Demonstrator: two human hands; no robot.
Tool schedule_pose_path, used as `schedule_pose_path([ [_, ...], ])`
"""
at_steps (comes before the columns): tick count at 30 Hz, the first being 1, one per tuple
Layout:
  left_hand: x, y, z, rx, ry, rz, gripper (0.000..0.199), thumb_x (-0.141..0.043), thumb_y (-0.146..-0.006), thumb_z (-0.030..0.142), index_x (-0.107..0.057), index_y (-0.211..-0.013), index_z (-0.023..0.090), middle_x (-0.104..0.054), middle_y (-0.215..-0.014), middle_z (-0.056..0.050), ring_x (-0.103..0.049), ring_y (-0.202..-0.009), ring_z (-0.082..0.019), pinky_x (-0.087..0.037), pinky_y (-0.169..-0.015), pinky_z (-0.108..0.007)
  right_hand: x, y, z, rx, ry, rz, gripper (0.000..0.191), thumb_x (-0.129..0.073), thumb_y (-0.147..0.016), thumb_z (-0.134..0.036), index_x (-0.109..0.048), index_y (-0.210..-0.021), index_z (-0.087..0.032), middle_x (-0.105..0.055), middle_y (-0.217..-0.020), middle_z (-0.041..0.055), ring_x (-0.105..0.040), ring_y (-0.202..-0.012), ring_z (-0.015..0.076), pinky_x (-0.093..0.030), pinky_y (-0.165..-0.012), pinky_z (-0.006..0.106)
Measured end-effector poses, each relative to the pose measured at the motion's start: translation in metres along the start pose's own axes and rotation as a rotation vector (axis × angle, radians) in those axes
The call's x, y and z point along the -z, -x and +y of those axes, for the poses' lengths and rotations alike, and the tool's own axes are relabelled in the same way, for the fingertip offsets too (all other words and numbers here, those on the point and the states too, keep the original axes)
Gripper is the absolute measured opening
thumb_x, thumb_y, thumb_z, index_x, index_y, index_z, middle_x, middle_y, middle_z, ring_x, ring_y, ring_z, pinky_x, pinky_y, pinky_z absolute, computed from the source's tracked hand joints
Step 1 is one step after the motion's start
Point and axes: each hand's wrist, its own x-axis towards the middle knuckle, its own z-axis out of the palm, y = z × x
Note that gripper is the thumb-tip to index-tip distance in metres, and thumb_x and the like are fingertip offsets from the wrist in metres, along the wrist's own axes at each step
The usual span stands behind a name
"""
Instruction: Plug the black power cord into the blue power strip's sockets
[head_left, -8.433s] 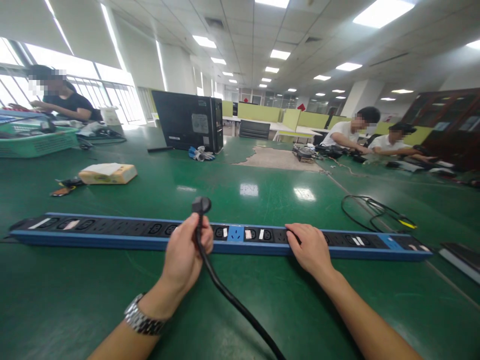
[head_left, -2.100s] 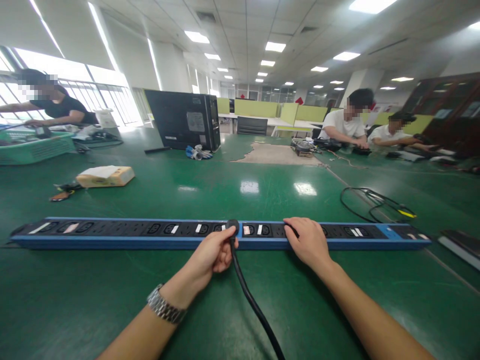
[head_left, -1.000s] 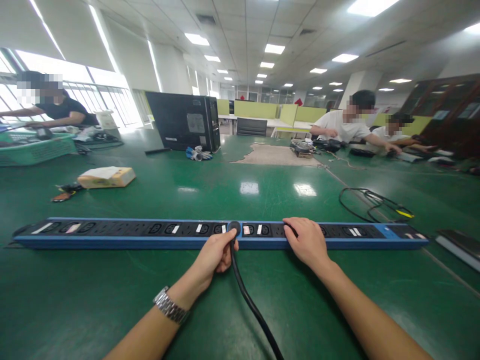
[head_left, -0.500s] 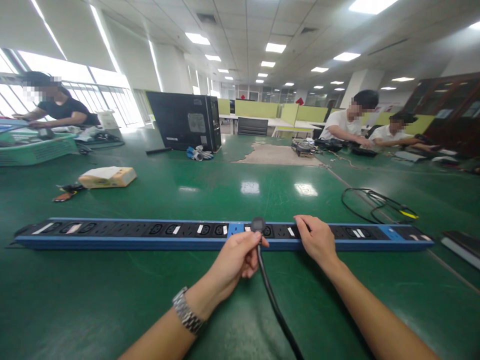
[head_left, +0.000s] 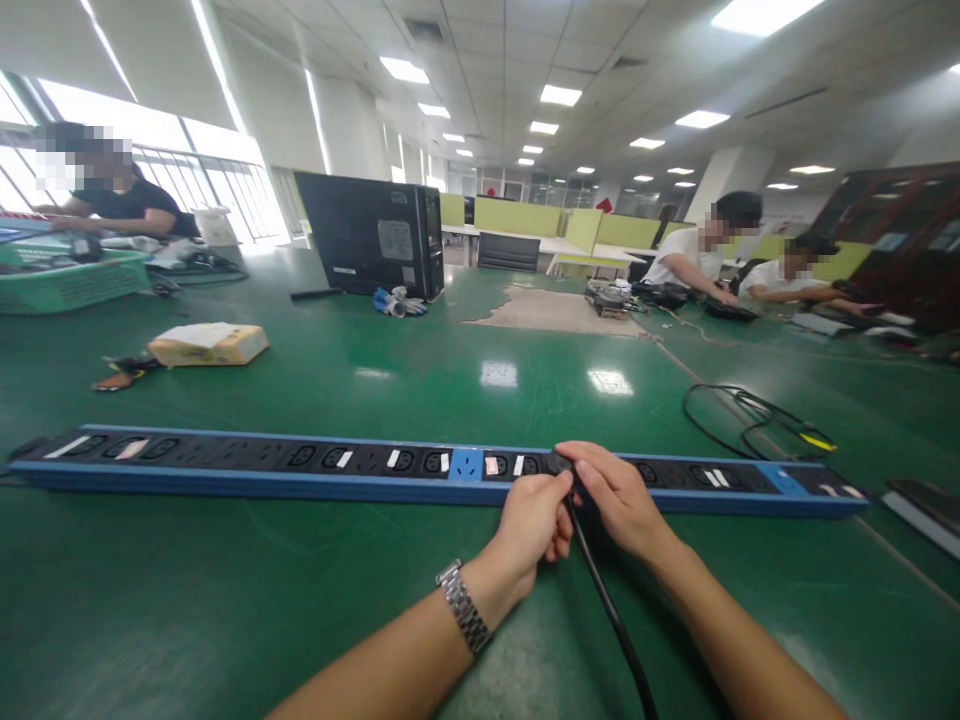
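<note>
With 12 o'clock pointing away from the person, the black plug (head_left: 556, 464) sits over the right-of-middle part of the power strip (head_left: 262, 485), whose long axis runs from 9 to 3 o'clock. The left hand (head_left: 531, 525) comes in from 7 o'clock and pinches the plug between thumb and fingers near where the cord (head_left: 619, 625) leaves it; the cord trails off toward 5. The right hand (head_left: 619, 500) lies at 3 o'clock, just as near, its fingers curled across the strip and round to the plug; I cannot tell whether it grips the plug or merely steadies the strip. Between them the hands hide what is beneath the plug, so whether it is seated cannot be told.

Farther out on the green worktop (head_left: 337, 400), a looped cable (head_left: 739, 425) lies at 2 o'clock, a tissue pack (head_left: 214, 347) at 10, and gloves (head_left: 400, 302) against a computer tower (head_left: 367, 235) at 11.
</note>
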Motion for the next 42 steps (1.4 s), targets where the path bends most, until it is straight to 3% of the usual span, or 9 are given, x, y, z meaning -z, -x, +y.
schedule_pose_path([
  [4,0.01,-0.005,0.005,0.039,-0.132,-0.132,0.039,-0.045,-0.086,0.051,-0.055,-0.071,0.016,-0.054,-0.047,0.003,-0.044,-0.031,-0.008,-0.024,-0.032,-0.019,-0.007,-0.002,-0.006,-0.081,0.063,0.034,0.034,-0.043,-0.094,-0.041,-0.069,-0.104,-0.021,-0.07,-0.105,0.0063,-0.061,-0.1,0.019,-0.045,-0.09,0.034],
  [6,0.019,-0.008,0.012,-0.069,-0.285,-0.13,0.042,-0.04,-0.088,0.051,-0.057,-0.07,0.016,-0.055,-0.049,0.002,-0.045,-0.034,-0.009,-0.027,-0.036,-0.02,-0.009,-0.005,-0.006,-0.138,0.077,0.049,0.032,-0.047,-0.092,-0.044,-0.069,-0.098,-0.021,-0.07,-0.098,0.0058,-0.062,-0.093,0.0194,-0.047,-0.085,0.034],
  [10,0.043,-0.009,0.029,-0.589,-0.685,0.212,0.037,-0.044,-0.09,0.04,-0.058,-0.064,0.017,-0.058,-0.058,0.001,-0.053,-0.054,-0.011,-0.038,-0.053,-0.024,-0.008,-0.009,-0.007,-0.2,0.072,0.039,0.029,-0.053,-0.087,-0.045,-0.07,-0.094,-0.022,-0.071,-0.094,0.0041,-0.062,-0.091,0.0197,-0.046,-0.084,0.034],
  [14,0.06,-0.011,0.032,-0.797,-1.077,0.381,0.021,-0.05,-0.089,0.03,-0.068,-0.092,0.02,-0.069,-0.094,-0.004,-0.059,-0.091,-0.018,-0.043,-0.079,-0.03,-0.006,-0.012,-0.009,-0.221,0.102,0.022,0.03,-0.054,-0.086,-0.046,-0.071,-0.092,-0.022,-0.071,-0.093,0.004,-0.062,-0.091,0.0202,-0.046,-0.086,0.035],
  [19,0.06,-0.018,0.019,-0.78,-1.44,0.292,0.026,-0.048,-0.092,0.031,-0.068,-0.107,0.024,-0.068,-0.101,-0.007,-0.058,-0.098,-0.022,-0.04,-0.086,-0.037,-0.003,-0.011,-0.011,-0.222,0.144,0.002,0.033,-0.053,-0.085,-0.048,-0.073,-0.095,-0.023,-0.072,-0.097,0.0056,-0.063,-0.094,0.0221,-0.047,-0.088,0.036],
  [26,0.057,-0.02,0.015,-0.805,-1.518,0.305,0.03,-0.043,-0.094,0.03,-0.067,-0.112,0.026,-0.069,-0.097,-0.005,-0.06,-0.092,-0.022,-0.039,-0.079,-0.036,0.001,-0.012,-0.023,-0.231,0.286,0.003,0.031,-0.054,-0.085,-0.046,-0.074,-0.095,-0.025,-0.073,-0.087,0.005,-0.064,-0.083,0.0211,-0.048,-0.079,0.035],
  [33,0.058,-0.02,0.015,-0.811,-1.526,0.303,0.03,-0.043,-0.094,0.03,-0.067,-0.112,0.025,-0.069,-0.098,-0.005,-0.06,-0.091,-0.022,-0.038,-0.079,-0.036,-0.012,-0.012,-0.029,-0.501,-0.107,-0.093,0.035,-0.046,-0.088,-0.05,-0.059,-0.103,-0.022,-0.063,-0.055,-0.0029,-0.056,-0.04,0.014,-0.04,-0.041,0.024],
  [38,0.058,-0.019,0.016,-0.816,-1.532,0.296,0.03,-0.043,-0.095,0.03,-0.067,-0.112,0.026,-0.069,-0.097,-0.005,-0.06,-0.09,-0.022,-0.038,-0.079,-0.036,-0.023,-0.015,-0.022,-0.494,-0.173,0.001,0.026,-0.054,-0.083,-0.048,-0.056,-0.088,-0.022,-0.049,-0.04,-0.0081,-0.047,-0.032,0.012,-0.032,-0.034,0.022],
  [42,0.058,-0.019,0.016,-0.827,-1.529,0.296,0.03,-0.042,-0.095,0.03,-0.066,-0.113,0.025,-0.069,-0.098,-0.005,-0.06,-0.092,-0.021,-0.038,-0.08,-0.036,-0.024,-0.015,-0.021,-0.531,-0.239,0.006,0.029,-0.055,-0.082,-0.05,-0.056,-0.09,-0.023,-0.047,-0.039,-0.0095,-0.044,-0.029,0.0119,-0.029,-0.029,0.021],
])
